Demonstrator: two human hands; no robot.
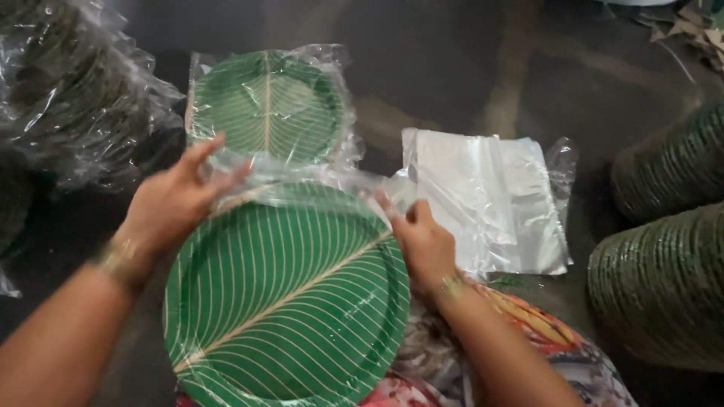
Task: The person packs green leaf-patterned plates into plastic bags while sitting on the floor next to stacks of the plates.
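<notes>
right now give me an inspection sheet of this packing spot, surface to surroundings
surface: dark floor, dull and smudged
job's things: stack of green leaf-pattern plates on the lap, clear plastic bag partly over its far edge
clutter: bagged plate pack beyond; flat empty bags to the right; crumpled plastic bundle far left
fingers: left hand pinches the bag at the far left rim; right hand grips the bag at the right rim
cables: nothing seen
surroundings: two long unwrapped plate stacks on their sides at right; paper scraps top right
</notes>
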